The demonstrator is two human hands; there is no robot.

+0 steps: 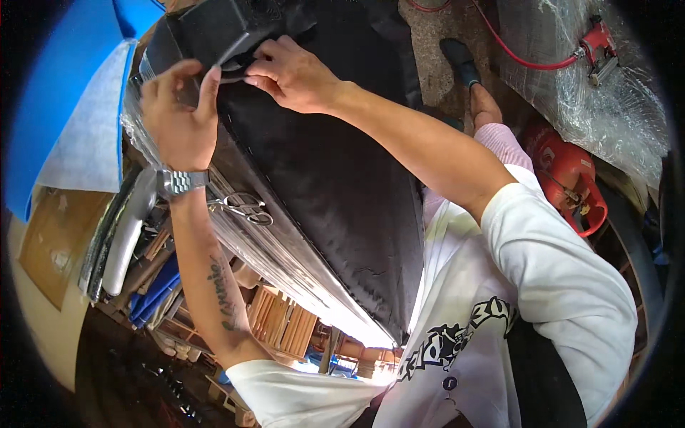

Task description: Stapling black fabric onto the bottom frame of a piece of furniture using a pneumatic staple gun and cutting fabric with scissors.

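Black fabric (321,164) stretches over a large flat piece, its edge running in a line down the left side. At the far left corner, my right hand (292,78) pinches a fold of this fabric between thumb and fingers. My left hand (180,118), wearing a metal watch (187,182), is at the same corner with its fingers apart. Its thumb tip touches the fabric beside the fold. Past both hands, a smooth black corner section (207,32) catches the light. A pair of scissors (246,208) lies on the plastic-wrapped side near my left wrist.
A red staple gun (599,50) on a red hose (528,63) rests on a plastic-wrapped piece (549,107) at the far right. Below it stands a red tank (567,175). Blue sheeting (68,85) hangs at the left. Slatted wood (282,321) is at the lower left.
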